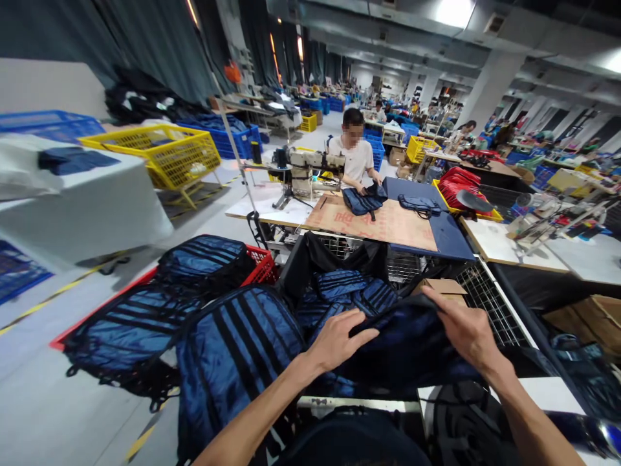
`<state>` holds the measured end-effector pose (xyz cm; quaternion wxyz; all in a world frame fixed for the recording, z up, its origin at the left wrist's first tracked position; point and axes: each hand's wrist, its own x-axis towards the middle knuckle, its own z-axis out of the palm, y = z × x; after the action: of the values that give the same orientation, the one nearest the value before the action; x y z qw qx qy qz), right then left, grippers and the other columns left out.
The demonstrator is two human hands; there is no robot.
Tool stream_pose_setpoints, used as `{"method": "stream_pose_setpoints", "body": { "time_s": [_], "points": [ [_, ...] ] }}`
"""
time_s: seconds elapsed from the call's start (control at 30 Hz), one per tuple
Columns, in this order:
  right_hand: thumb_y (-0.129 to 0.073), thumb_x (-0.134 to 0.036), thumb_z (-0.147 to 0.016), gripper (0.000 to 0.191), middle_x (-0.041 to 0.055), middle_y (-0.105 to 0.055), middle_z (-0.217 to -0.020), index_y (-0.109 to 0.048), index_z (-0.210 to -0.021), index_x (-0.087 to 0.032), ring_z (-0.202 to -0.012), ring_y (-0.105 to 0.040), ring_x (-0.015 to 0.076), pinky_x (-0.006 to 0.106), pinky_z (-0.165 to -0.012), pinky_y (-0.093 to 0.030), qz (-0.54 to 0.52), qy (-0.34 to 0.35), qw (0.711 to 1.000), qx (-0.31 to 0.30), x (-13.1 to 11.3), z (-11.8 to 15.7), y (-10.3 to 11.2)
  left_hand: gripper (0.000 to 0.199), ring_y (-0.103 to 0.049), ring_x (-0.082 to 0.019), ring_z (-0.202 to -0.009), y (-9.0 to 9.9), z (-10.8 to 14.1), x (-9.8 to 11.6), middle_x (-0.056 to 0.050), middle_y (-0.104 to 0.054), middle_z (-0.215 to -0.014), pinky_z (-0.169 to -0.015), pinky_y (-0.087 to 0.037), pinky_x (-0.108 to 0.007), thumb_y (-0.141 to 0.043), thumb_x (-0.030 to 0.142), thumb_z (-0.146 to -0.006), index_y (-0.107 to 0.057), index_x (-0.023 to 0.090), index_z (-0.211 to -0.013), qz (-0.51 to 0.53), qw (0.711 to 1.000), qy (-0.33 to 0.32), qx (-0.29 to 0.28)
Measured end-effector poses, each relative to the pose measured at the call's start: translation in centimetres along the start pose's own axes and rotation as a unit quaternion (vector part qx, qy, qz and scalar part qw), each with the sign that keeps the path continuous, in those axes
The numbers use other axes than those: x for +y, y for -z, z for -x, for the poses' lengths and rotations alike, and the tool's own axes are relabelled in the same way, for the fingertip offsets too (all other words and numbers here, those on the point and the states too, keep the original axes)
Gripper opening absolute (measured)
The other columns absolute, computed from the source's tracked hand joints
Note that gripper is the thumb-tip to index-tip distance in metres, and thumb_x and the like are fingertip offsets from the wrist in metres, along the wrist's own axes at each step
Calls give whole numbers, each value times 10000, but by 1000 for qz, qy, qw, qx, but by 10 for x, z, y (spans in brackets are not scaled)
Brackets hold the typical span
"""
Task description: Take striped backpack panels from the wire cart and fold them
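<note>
A dark navy fabric piece (405, 343), perhaps part of a bag, is stretched between my two hands. My left hand (337, 336) is at its upper left edge, with the thumb over the cloth and the fingers curled at the rim. At the upper right corner, my right hand (468, 327) grips the cloth, fingers partly hidden behind it. Just beyond lie several blue bag pieces with black stripes (342, 283) in a black-lined wire bin (303, 262). Left of my forearm stands a blue backpack (242, 340) with black straps.
More blue backpacks (130, 323) fill a red crate (264, 262) on the floor at left. Across the bin, a co-worker (356, 158) handles a blue bag (361, 200) at a table beside a sewing machine (310, 171). A cardboard box (444, 289) sits behind my right hand.
</note>
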<state>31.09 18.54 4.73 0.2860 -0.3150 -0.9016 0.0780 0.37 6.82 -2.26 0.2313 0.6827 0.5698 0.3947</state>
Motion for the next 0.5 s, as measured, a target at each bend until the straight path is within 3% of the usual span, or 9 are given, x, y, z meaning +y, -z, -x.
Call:
{"method": "stream_pose_setpoints", "body": {
  "time_s": [0.07,0.17,0.23,0.3,0.33,0.4,0.47,0.5],
  "points": [
    [-532,-331,-1127,434,41,-824,-1292,-702,-1526,-339,-1017,-828,226,314,-924,-658,8,-52,997,64,18,0,16,392,-602,-206,-847,13,14,-2,-16,-668,-898,-808,-499,-327,-734,586,-990,-689,212,-883,106,988,74,-79],
    [-569,-414,-1115,430,32,-788,-1396,-708,-1513,-330,-1181,-802,249,331,-1016,-637,31,-133,981,139,51,-1,34,427,-589,-199,-904,31,42,-4,-4,-665,-966,-840,-498,-314,-841,596,-882,-685,209,-972,253,941,137,-176],
    [-570,-465,-1110,451,39,-771,-1431,-701,-1515,-317,-1279,-761,262,367,-1103,-600,26,-171,970,170,74,1,42,507,-546,-168,-825,38,58,-3,25,-604,-891,-771,-475,-289,-853,650,-836,-626,208,-938,324,910,157,-204],
    [-562,-508,-1109,472,49,-747,-1472,-700,-1512,-304,-1360,-714,274,412,-1179,-551,3,-193,964,182,92,5,45,534,-530,-154,-785,43,66,-3,38,-567,-854,-736,-464,-277,-819,685,-848,-583,213,-930,353,897,167,-205],
    [-559,-524,-1108,478,53,-739,-1484,-702,-1506,-300,-1384,-698,278,431,-1206,-528,-9,-201,962,184,97,7,45,513,-545,-156,-790,45,65,-4,37,-576,-860,-736,-470,-275,-798,675,-872,-582,215,-947,344,902,171,-196],
    [-563,-545,-1101,477,56,-744,-1476,-719,-1479,-298,-1392,-691,283,449,-1224,-511,-26,-209,961,178,99,12,43,412,-583,-165,-814,51,55,-12,23,-613,-896,-737,-483,-272,-750,603,-939,-608,221,-998,260,940,176,-131],
    [-574,-553,-1091,469,63,-759,-1446,-738,-1445,-293,-1365,-705,288,442,-1194,-535,-37,-207,965,154,93,17,39,291,-606,-173,-815,62,35,-29,8,-629,-901,-725,-486,-270,-671,514,-1011,-629,226,-1005,99,984,147,-2],
    [-584,-558,-1083,467,69,-770,-1422,-744,-1430,-288,-1338,-718,289,429,-1160,-559,-45,-205,969,133,89,20,38,249,-614,-178,-806,70,23,-39,-2,-629,-896,-716,-486,-272,-620,472,-1046,-635,228,-996,4,991,115,71]
  ]
}}
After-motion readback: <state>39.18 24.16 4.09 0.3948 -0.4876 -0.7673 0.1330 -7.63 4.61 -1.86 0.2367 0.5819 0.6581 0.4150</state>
